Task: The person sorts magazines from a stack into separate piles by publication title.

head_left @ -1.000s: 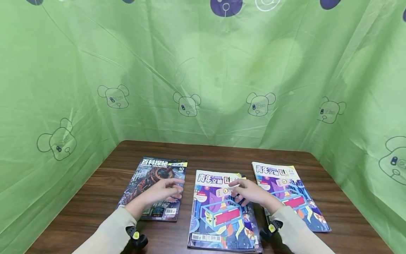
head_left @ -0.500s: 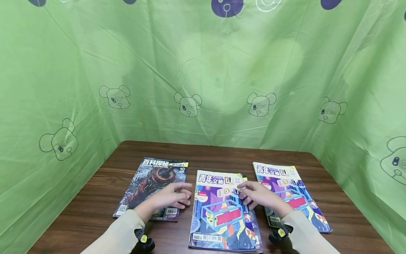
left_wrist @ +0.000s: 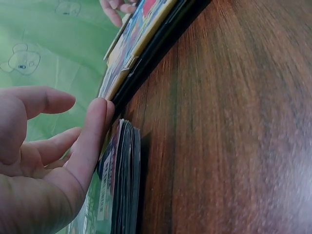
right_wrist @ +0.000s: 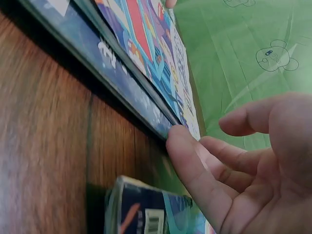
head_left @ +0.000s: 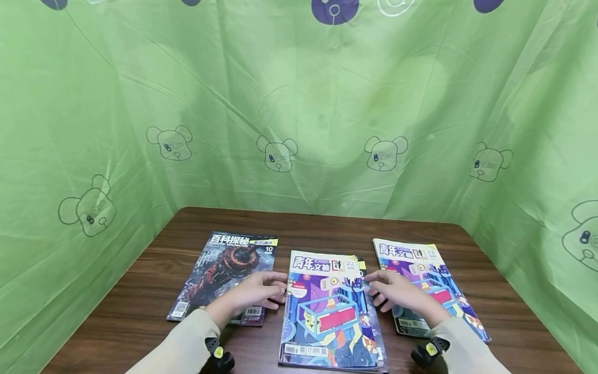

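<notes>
Green cloth printed with bear faces hangs behind and along both sides of a dark wood counter, whose far corners are rounded. Bare wood runs between the far edge and three piles of magazines; a narrow strip parts the left pile from the middle pile, and another lies between the middle one and the right pile. On the middle pile, a darker magazine juts out under the right side of the colourful top one — the layers are not squared up.

That middle pile lies between the two hands. The left hand is at its left edge, over the near right part of the left pile, with fingers loosely extended and thumb apart from them; a fingertip appears to touch the edge. The right hand mirrors it at the right edge, near the right pile — fingers relaxed, thumb apart, one fingertip seemingly against the jutting layers. Neither hand is clamped on anything. Pale sleeves cover both forearms.
</notes>
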A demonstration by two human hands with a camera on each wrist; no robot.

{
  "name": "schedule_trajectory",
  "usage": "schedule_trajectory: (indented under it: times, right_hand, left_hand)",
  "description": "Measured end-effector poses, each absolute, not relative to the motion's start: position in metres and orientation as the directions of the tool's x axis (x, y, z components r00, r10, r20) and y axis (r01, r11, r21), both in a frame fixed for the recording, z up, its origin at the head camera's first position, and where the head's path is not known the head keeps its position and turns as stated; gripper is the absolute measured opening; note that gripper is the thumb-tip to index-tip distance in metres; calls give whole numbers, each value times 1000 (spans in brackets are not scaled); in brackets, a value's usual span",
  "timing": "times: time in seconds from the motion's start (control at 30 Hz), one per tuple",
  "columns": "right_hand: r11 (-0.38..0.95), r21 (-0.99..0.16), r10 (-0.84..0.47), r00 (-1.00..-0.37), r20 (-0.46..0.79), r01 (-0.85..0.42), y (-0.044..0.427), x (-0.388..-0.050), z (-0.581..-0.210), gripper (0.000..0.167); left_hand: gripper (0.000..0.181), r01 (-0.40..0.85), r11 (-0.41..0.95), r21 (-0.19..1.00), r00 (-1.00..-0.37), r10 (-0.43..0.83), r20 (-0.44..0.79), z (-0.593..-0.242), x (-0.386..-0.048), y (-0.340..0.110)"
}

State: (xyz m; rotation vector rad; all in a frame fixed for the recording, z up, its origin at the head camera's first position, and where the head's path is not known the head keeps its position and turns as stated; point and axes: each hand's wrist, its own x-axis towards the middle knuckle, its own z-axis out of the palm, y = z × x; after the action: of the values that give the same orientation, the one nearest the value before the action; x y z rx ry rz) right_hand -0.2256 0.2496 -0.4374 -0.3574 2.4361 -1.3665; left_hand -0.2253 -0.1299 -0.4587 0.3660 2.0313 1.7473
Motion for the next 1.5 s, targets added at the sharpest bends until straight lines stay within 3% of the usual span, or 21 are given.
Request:
schedule_trajectory:
  times: [0.47,0.8,1.5]
  right_hand:
    - [553,-833,-315,-918,-242,30,251,-225,-439,54]
    - [567,-824,-328,-920,-216,-8,254,-227,-441,50]
    - [560,-828,-258,-943,-210,31,254,-225,-441,53]
  left_hand:
    - [54,-71,206,976,-884,440,-157,-456,-226,-121]
    - [54,-103,164,981,-866,471,-169,-456,-225,-110]
    - [57,-119,116,986,-884,440,-158,-458,-226,-97]
